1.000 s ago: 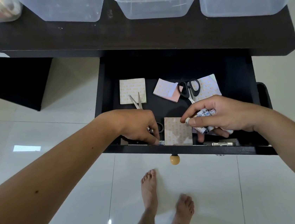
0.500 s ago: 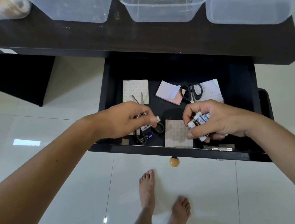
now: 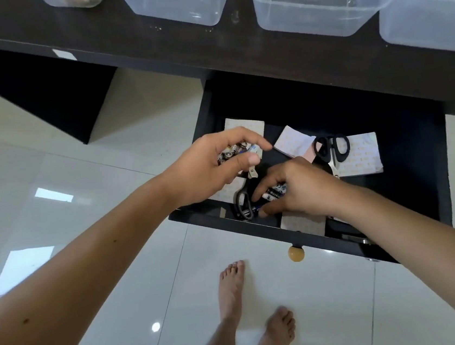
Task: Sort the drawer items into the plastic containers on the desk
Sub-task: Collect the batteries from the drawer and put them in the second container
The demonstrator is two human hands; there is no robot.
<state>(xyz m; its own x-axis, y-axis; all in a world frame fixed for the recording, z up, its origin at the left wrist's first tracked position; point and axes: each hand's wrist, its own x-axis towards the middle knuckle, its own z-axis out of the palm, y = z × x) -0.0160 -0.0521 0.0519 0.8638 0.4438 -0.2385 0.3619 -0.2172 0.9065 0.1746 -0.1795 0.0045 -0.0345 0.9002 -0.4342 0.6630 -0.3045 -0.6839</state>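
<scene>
A dark table [image 3: 277,50] stands over glossy white floor tiles [image 3: 51,178], its drawer [image 3: 417,156] pulled open. The left hand [image 3: 214,165] hovers above the drawer, its grip closed on a cluster of batteries [image 3: 230,155]. The right hand [image 3: 299,187], low inside, clasps more batteries [image 3: 275,192]. Two pairs of scissors [image 3: 331,149] lie in the drawer; four clear containers [image 3: 320,0] line the table.

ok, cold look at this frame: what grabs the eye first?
Both hands, low over the open drawer at centre right. The left hand is closed on a bunch of batteries; the right hand holds more batteries beside a small pair of scissors. Next comes the row of clear plastic containers along the desk's near edge, then the black-handled scissors on the patterned paper at the drawer's back.
</scene>
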